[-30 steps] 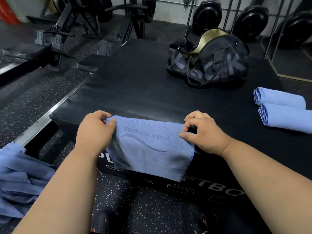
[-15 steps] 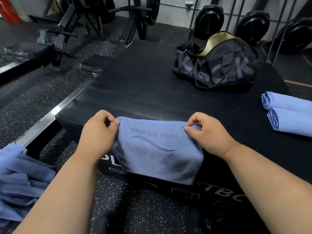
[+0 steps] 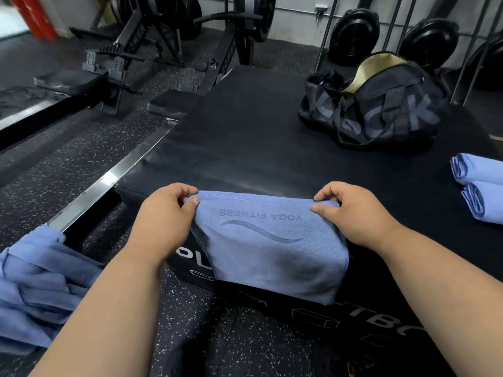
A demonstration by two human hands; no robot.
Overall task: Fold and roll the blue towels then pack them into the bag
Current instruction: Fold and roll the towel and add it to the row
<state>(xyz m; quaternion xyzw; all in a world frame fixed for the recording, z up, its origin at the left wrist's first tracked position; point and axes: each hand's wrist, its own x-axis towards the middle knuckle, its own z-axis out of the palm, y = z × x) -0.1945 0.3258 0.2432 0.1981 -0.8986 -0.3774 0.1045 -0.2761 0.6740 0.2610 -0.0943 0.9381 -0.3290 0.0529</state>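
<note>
A folded blue towel marked YOGA FITNESS drapes over the near edge of a black padded box. My left hand pinches its far left corner and my right hand pinches its far right corner, thumbs on top. Two rolled blue towels lie side by side on the box at the right edge. A black duffel bag sits open at the far right of the box, its pale lining showing.
A heap of loose blue towels lies at the lower left. Rowing machines and a metal rail stand left of the box. Weight plates lean along the back wall. Speckled rubber floor lies below.
Both hands have moved the towel's far edge a little farther onto the box and drawn slightly apart, pulling the edge straighter. The camera has tilted, shifting the bag and rolls rightward.
</note>
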